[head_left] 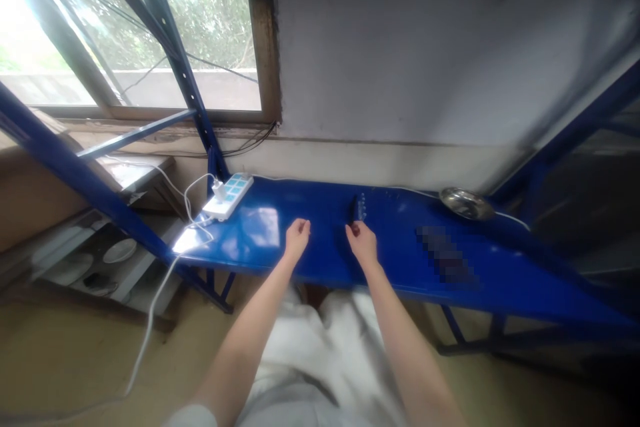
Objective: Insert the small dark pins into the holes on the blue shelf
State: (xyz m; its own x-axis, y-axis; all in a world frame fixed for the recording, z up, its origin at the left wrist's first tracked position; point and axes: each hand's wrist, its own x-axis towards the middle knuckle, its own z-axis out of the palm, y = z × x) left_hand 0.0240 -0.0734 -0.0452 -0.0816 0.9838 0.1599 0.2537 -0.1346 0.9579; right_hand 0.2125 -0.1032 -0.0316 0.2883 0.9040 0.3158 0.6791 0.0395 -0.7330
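Over the blue shelf (320, 257) both my hands are held apart, at about the same height in view. My left hand (297, 240) is closed, its thumb and fingertips pinched together; whatever may be between them is too small to make out. My right hand (363, 243) is closed too, with fingers curled inward and a dark spot at the fingertips that I cannot identify. Just beyond the right hand stands a small dark object with a row of clear, shiny bits (359, 207) along its right side. Whether the hand touches it cannot be told.
A white power strip (229, 197) with a plug and cables lies on the shelf's left. Toward the right are a round shiny metal dish (466, 203) and a pixelated dark item (445, 255). Blue uprights (187, 83) frame the shelf; a wall and window stand behind.
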